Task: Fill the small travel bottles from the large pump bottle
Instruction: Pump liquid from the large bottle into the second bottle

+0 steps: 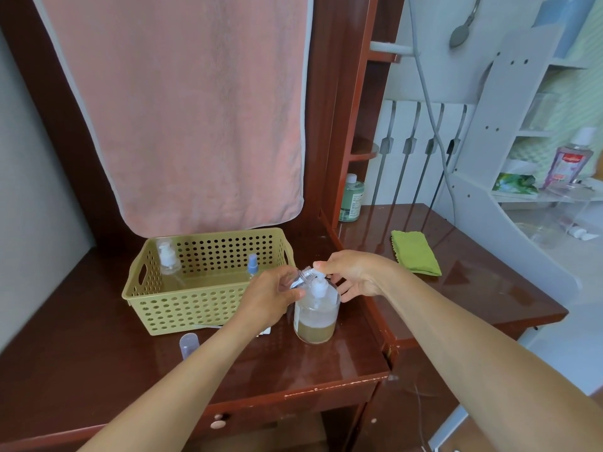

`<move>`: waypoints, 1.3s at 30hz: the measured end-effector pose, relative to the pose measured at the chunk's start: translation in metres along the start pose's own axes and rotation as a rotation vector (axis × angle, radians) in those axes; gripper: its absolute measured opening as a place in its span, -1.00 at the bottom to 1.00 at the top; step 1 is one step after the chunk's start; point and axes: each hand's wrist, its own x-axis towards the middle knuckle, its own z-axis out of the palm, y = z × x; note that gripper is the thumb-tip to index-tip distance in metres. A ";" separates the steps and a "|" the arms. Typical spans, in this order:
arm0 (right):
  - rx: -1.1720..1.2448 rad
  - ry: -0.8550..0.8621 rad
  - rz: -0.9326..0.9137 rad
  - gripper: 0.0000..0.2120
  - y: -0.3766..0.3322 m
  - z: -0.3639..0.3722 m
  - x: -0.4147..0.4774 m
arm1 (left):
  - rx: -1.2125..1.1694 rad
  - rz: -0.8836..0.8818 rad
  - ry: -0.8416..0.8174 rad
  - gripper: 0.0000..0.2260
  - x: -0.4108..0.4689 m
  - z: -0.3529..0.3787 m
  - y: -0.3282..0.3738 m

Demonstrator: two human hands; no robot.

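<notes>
Big pink towel (182, 109) hung above the dark wooden desk (98, 353), green holey basket (182, 308) sitting on it. Just right of the basket stood the large pump bottle (315, 324), roughly a third full of yellowish liquid with foam on top, label too blurry to read. The left hand (270, 298) gripped a clear travel bottle (301, 278), tilted so its open neck met the spout, and the right hand (355, 275) pinched the white pump head.

Glossy dark wood desk (326, 363), perforated matt plastic basket (202, 308), clear plastic pump bottle (316, 318), soft cloth towel (195, 109).
</notes>
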 end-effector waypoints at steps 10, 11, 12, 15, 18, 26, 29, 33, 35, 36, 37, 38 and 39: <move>0.026 -0.036 0.013 -0.52 0.002 -0.002 -0.008 | -0.009 -0.020 -0.016 -0.84 -0.003 0.000 -0.001; 0.023 -0.039 0.015 -0.50 0.000 -0.003 -0.009 | -0.012 -0.019 -0.016 -0.84 -0.002 0.000 0.000; 0.018 -0.035 0.015 -0.49 -0.001 -0.004 -0.009 | -0.012 -0.019 -0.015 -0.84 -0.002 -0.001 0.001; -0.007 -0.009 0.003 -0.54 -0.003 0.002 -0.007 | -0.008 -0.027 -0.010 -0.84 -0.001 -0.001 0.001; -0.017 0.013 -0.007 -0.66 0.001 0.010 -0.006 | 0.002 -0.032 -0.021 -0.85 -0.002 0.001 -0.002; 0.017 -0.026 0.008 -0.51 -0.004 -0.002 -0.013 | 0.005 -0.013 -0.011 -0.86 0.000 0.000 0.002; -0.021 -0.003 -0.004 -0.57 -0.003 0.003 -0.009 | 0.016 -0.014 -0.009 -0.86 0.001 0.001 -0.001; -0.022 0.013 -0.004 -0.61 0.001 0.007 -0.010 | 0.017 -0.032 -0.023 -0.86 -0.001 0.001 -0.003; -0.020 -0.003 0.007 -0.57 -0.002 0.003 -0.012 | 0.014 -0.030 -0.023 -0.84 0.000 0.001 -0.003; -0.012 -0.014 0.015 -0.54 -0.004 0.001 -0.013 | 0.004 -0.030 -0.021 -0.82 0.000 0.001 -0.002; -0.004 -0.022 0.020 -0.52 -0.006 -0.001 -0.013 | -0.003 -0.033 -0.019 -0.81 0.000 0.001 -0.002; -0.002 -0.024 0.023 -0.50 -0.007 -0.003 -0.012 | -0.006 -0.034 -0.018 -0.80 0.000 0.001 -0.001; -0.005 -0.024 0.026 -0.50 -0.006 -0.002 -0.011 | -0.006 -0.033 -0.018 -0.80 0.000 0.001 -0.001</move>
